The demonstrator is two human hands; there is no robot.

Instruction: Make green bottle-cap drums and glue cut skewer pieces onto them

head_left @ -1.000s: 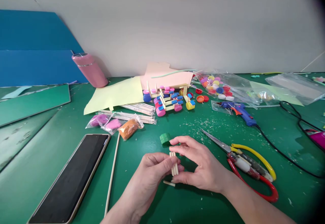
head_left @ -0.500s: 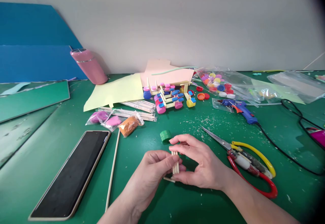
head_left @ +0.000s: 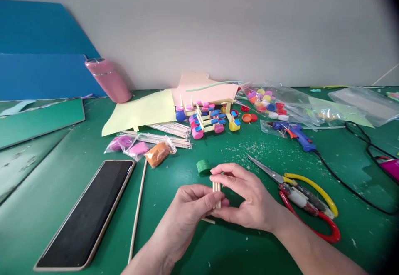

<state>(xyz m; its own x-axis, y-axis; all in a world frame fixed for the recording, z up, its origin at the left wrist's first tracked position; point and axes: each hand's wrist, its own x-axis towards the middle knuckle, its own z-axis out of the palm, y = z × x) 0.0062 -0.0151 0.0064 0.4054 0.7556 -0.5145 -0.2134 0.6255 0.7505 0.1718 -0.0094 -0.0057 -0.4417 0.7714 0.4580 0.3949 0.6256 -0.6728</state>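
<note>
Several short pale wooden sticks (head_left: 216,187) stand side by side in a small bundle between my hands. My left hand (head_left: 190,208) is closed on them, its thumb pressed across their front. The fingertips of my right hand (head_left: 246,198) touch the bundle's top, and its thumb is at the lower end. Under the hands another short stick (head_left: 208,220) lies on the table, partly covered. Just beyond the fingers sits a green bottle cap (head_left: 203,167). A long wooden stick (head_left: 137,212) lies left of my left hand.
A phone (head_left: 87,214) lies at left. Scissors (head_left: 296,187) and pliers with red and yellow handles (head_left: 330,229) lie at right, near a blue glue gun (head_left: 301,137) with its cord. Behind are small stick-and-cap models (head_left: 208,121), bagged clay (head_left: 158,154) and a pink tumbler (head_left: 109,81).
The bundle and both hands have shifted slightly. My left thumb has moved a little to the right across the sticks, and my right fingertips now rest at their top ends.
</note>
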